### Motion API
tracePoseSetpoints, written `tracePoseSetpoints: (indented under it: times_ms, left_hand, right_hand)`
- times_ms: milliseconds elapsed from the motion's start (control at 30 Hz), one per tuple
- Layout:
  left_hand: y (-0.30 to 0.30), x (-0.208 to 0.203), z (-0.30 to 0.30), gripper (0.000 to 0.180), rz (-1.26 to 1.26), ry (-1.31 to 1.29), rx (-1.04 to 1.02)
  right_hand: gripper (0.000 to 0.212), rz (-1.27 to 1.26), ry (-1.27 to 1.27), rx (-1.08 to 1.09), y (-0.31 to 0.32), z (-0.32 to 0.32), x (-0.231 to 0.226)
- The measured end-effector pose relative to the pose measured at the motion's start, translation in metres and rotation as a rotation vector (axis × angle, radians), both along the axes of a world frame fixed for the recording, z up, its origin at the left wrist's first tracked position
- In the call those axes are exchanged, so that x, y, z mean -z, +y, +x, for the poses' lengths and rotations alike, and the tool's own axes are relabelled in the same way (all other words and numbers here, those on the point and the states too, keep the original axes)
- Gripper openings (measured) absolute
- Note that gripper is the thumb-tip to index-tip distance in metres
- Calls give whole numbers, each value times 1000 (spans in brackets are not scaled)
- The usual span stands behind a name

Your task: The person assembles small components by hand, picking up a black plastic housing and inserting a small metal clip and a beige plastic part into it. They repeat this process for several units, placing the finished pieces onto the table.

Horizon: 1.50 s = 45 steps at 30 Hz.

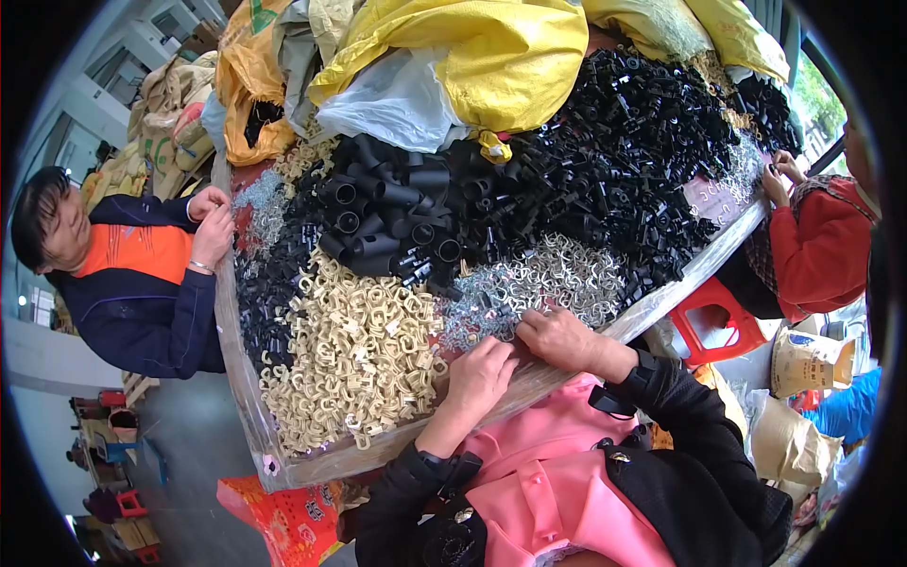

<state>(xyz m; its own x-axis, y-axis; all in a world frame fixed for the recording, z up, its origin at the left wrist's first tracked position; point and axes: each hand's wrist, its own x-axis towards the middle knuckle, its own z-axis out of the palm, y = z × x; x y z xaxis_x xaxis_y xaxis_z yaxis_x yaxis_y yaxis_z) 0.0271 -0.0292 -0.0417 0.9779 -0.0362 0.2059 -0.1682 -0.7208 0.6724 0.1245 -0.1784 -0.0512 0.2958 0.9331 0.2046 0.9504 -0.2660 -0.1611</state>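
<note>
Just above the table's near edge, my left hand (480, 376) and my right hand (559, 340) are close together, both with fingers pinched in. Whatever they hold is too small and hidden to name. Right beyond my fingers lies a scatter of tiny shiny screw-like pieces (470, 312). A heap of curved silvery metal pieces (562, 274) spreads behind my right hand. To the left of my left hand is a large heap of cream U-shaped pieces (345, 354). Black tube-shaped fittings (392, 203) are piled further back.
The table's raised wooden edge (368, 460) runs in front of me. Smaller black parts (614, 142) cover the far right, below a yellow sack (515, 57). One person (142, 255) works at the left, another (822, 236) at the right. A red stool (715, 321) stands beside the table.
</note>
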Motion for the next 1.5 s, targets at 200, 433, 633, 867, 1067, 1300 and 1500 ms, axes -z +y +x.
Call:
tracePoseSetpoints:
  times_ms: [200, 433, 633, 867, 1067, 1300, 1500]
  left_hand:
    - [-5, 2, 7, 13, 12, 11, 4]
    - [-16, 5, 21, 12, 17, -37, 28]
    - [-21, 16, 27, 10, 132, -22, 45]
    - [-18, 1, 26, 10, 69, -70, 33]
    - [-16, -25, 23, 8, -155, -210, 113]
    - [-17, -28, 29, 9, -325, -140, 174]
    - [-20, -22, 63, 15, -315, -146, 214]
  right_hand:
    - [10, 161, 421, 202, -3, 6, -3]
    - [9, 252, 745, 339, -15, 15, -16]
    - [10, 254, 541, 355, -20, 13, -12]
    - [11, 373, 683, 206, -21, 4, -8]
    - [15, 372, 1512, 171, -28, -4, -24]
    - [16, 544, 1978, 226, -35, -11, -23]
    - [14, 626, 1895, 365, -42, -8, -25]
